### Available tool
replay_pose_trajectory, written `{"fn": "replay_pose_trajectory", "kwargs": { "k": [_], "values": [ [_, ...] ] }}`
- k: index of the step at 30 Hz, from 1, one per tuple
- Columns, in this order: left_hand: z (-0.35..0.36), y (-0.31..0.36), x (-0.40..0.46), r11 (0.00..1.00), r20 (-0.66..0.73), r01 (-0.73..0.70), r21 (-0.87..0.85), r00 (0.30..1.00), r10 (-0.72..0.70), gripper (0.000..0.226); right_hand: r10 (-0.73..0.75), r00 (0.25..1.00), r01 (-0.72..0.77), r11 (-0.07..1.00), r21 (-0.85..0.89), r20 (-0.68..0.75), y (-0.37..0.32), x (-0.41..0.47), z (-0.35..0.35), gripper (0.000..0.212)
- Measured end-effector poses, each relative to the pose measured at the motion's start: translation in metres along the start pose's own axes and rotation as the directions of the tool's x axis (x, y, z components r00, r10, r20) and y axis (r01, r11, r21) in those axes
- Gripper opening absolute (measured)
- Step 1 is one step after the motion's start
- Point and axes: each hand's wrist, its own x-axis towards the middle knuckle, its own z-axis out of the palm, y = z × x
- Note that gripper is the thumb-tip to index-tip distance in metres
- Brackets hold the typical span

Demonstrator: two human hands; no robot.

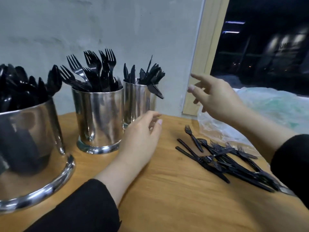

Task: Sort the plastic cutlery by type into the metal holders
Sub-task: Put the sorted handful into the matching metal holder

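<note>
Three shiny metal holders stand along the wall. The left holder is full of black spoons, the middle holder bristles with forks, and the far holder carries knives. A loose pile of black forks and knives lies on the wooden table at the right. My left hand hovers low beside the middle holder with relaxed fingers and nothing in it. My right hand is raised in the air right of the knife holder, fingers spread, holding nothing.
A crumpled clear plastic bag lies behind the pile at the right, by a dark window with a wooden frame. A grey wall rises just behind the holders. Bare wooden tabletop stretches in front of me.
</note>
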Motion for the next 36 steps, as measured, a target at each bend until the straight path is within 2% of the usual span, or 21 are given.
{"fn": "replay_pose_trajectory", "kwargs": {
  "k": [5,11,13,17,20,24,28,30,33,36],
  "values": [
    [0.009,-0.006,-0.001,0.997,0.044,-0.014,0.074,0.999,0.01,0.024,-0.002,1.0,0.004,0.997,0.081,-0.023,0.011,-0.024,-0.011,0.045],
    [0.01,-0.009,0.002,0.995,0.041,0.049,0.088,0.998,-0.053,0.017,0.065,0.985,-0.089,0.986,0.144,0.162,0.018,-0.052,0.016,0.041],
    [0.011,-0.011,0.002,0.992,0.066,0.064,0.109,0.995,-0.072,0.018,0.064,0.965,-0.09,0.992,0.093,0.255,0.016,-0.053,0.032,0.045],
    [0.009,-0.02,0.003,0.974,0.156,0.103,0.202,0.978,-0.136,0.025,0.106,0.879,-0.07,0.993,-0.095,0.464,0.009,-0.049,0.062,0.061],
    [0.009,-0.027,0.003,0.945,0.253,0.103,0.31,0.949,-0.187,0.029,0.151,0.871,-0.055,0.976,-0.212,0.467,0.01,-0.042,0.077,0.058],
    [0.005,-0.026,0.002,0.927,0.324,0.116,0.356,0.915,-0.239,0.032,0.255,0.838,-0.098,0.94,-0.326,0.483,0.016,-0.027,0.087,0.054],
    [0.001,-0.022,0.005,0.896,0.44,0.029,0.444,0.864,-0.245,0.042,0.309,0.805,-0.134,0.926,-0.352,0.506,0.013,-0.015,0.093,0.06],
    [0.0,-0.021,0.007,0.849,0.474,-0.026,0.528,0.838,-0.269,0.045,0.332,0.78,-0.128,0.914,-0.384,0.53,0.01,-0.012,0.095,0.061],
    [-0.001,-0.02,0.01,0.797,0.498,-0.071,0.6,0.813,-0.303,0.036,0.309,0.762,-0.086,0.92,-0.383,0.569,0.009,-0.012,0.097,0.058],
    [-0.002,-0.021,0.013,0.784,0.497,-0.045,0.619,0.796,-0.346,0.029,0.227,0.798,-0.025,0.938,-0.346,0.558,0.004,-0.019,0.09,0.046]
  ]
}}
